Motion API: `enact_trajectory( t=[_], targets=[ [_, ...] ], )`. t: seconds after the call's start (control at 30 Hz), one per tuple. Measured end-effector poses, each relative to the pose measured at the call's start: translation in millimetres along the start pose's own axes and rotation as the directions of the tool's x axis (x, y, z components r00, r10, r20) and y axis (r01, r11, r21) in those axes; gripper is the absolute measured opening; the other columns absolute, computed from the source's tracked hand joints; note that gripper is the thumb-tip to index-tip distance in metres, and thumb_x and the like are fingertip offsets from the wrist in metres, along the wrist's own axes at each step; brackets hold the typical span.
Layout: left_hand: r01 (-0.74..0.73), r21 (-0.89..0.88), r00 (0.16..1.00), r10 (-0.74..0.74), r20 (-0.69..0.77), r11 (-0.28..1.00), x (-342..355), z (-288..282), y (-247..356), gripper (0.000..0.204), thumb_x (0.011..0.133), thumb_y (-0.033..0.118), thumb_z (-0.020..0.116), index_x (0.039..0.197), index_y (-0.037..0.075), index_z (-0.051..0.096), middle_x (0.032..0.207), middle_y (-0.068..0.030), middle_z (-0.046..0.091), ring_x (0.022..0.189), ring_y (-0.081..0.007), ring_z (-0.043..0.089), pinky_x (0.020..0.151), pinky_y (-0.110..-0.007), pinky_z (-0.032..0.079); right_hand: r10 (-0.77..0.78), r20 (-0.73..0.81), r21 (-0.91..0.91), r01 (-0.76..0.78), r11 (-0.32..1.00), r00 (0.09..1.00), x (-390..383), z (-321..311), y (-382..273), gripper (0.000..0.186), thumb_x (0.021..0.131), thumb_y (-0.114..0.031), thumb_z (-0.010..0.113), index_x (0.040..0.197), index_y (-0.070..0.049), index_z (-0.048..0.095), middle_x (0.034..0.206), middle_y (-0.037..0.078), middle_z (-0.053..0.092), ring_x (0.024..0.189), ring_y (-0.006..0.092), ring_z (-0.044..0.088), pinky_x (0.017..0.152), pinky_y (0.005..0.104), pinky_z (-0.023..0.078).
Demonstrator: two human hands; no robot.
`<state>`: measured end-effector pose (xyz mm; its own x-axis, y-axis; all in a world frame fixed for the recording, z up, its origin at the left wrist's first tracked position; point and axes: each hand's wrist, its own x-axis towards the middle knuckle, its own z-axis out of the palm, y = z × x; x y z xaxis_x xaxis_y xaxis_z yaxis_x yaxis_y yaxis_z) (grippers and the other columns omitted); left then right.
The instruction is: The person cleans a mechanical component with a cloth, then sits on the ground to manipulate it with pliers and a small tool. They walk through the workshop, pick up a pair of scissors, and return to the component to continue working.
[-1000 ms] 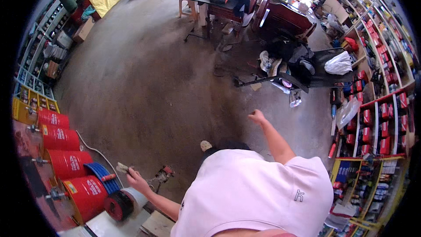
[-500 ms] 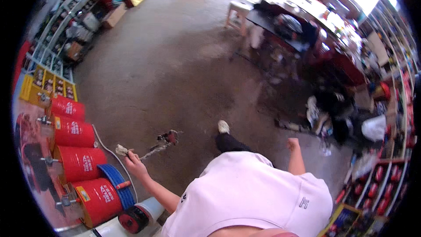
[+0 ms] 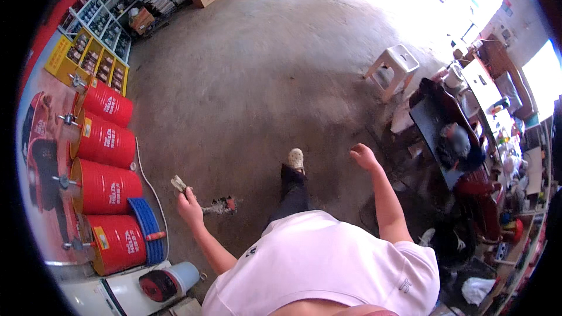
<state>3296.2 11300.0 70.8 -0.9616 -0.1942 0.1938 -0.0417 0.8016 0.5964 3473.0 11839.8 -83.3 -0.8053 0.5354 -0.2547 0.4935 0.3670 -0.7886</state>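
Note:
My left hand is out to the left, its fingers closed on a small, pale, block-like object. The exact kind of that object cannot be made out. Beyond the hand, to the left, several red drums lie on their sides with taps at their ends. My right hand swings forward on the right above the floor, its fingers curled in and nothing visible in them. Between the two hands one pale clog shows on my foot.
A coiled blue hose and a pale bucket sit by the drums. A broken patch marks the concrete floor. Rightward stand a white stool and a cluttered desk. Shelves line the far left.
My view has swung left, shifting the stool and desk rightward. My right arm has swung forward. My left hand still holds the pale object.

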Motion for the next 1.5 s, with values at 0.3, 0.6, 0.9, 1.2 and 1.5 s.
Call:
enact_trajectory(
  t=[0.3,0.6,0.9,1.2,1.5],
  targets=[
    [-0.106,-0.08,0.992,0.111,0.063,0.991,188,171,183,0.033,0.088,0.029,0.047,0.083,-0.002,0.057,0.078,-0.0194,0.06,0.074,-0.0366,0.057,0.061,-0.043,0.042,0.632,0.275,0.276,-0.689,0.67,0.725,70,-14,155,0.019,0.078,-0.013,0.062,0.083,0.005,0.06,0.07,0.009,0.059,0.059,0.0189,0.057,0.053,0.0328,0.047],
    [-0.431,-0.236,0.878,0.465,0.114,0.871,348,364,308,0.03,0.09,0.025,0.046,0.093,-0.002,0.059,0.075,-0.0117,0.058,0.066,-0.0214,0.056,0.059,-0.035,0.043,0.86,0.007,0.694,-0.621,0.363,0.511,160,-21,161,0.024,0.079,-0.018,0.057,0.073,0.005,0.061,0.067,0.012,0.061,0.057,0.0196,0.059,0.05,0.0329,0.048],
    [-0.275,-0.334,0.905,0.36,0.227,0.901,463,494,480,0.032,0.092,0.024,0.045,0.097,-0.004,0.057,0.072,-0.006,0.052,0.06,-0.0139,0.046,0.054,-0.027,0.04,0.86,0.035,0.6,-0.699,0.389,0.509,369,-83,178,0.022,0.077,-0.016,0.06,0.062,0.001,0.058,0.057,0.008,0.055,0.047,0.0174,0.052,0.043,0.033,0.042],
    [-0.377,-0.294,0.886,0.435,0.162,0.878,552,640,596,0.032,0.091,0.026,0.045,0.093,-0.003,0.059,0.075,-0.0112,0.057,0.061,-0.0189,0.051,0.053,-0.031,0.041,0.619,-0.359,0.334,-0.523,0.784,0.699,650,-241,99,0.024,0.076,-0.022,0.06,0.081,0.002,0.063,0.071,0.01,0.064,0.064,0.0182,0.062,0.062,0.032,0.049],
    [-0.304,-0.343,0.808,0.431,0.402,0.889,682,817,768,0.032,0.092,0.029,0.045,0.094,0.001,0.061,0.066,-0.0015,0.049,0.055,-0.0119,0.042,0.049,-0.027,0.037,0.861,-0.278,0.537,-0.674,0.507,0.426,774,-239,102,0.019,0.077,-0.017,0.057,0.076,0.001,0.062,0.074,0.01,0.065,0.068,0.0164,0.063,0.06,0.0304,0.049]
  ],
)
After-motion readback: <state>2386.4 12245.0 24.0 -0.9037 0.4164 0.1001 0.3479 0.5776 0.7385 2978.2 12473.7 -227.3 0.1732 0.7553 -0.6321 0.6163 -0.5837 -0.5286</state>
